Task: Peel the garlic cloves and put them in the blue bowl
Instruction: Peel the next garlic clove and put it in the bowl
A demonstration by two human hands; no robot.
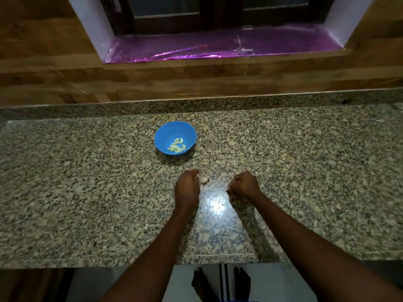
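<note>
On the speckled granite worktop (87, 192) the blue bowl (168, 131) sits well beyond the hands, holding a small heap of peeled cloves (177, 146). The left hand (187, 186) grips a whitish unpeeled garlic piece (204, 180) with curled fingers. The right hand (244, 185) is curled too; what it pinches I cannot tell. I'd say peeling goes best steadying the garlic and lifting skin from one end.
</note>
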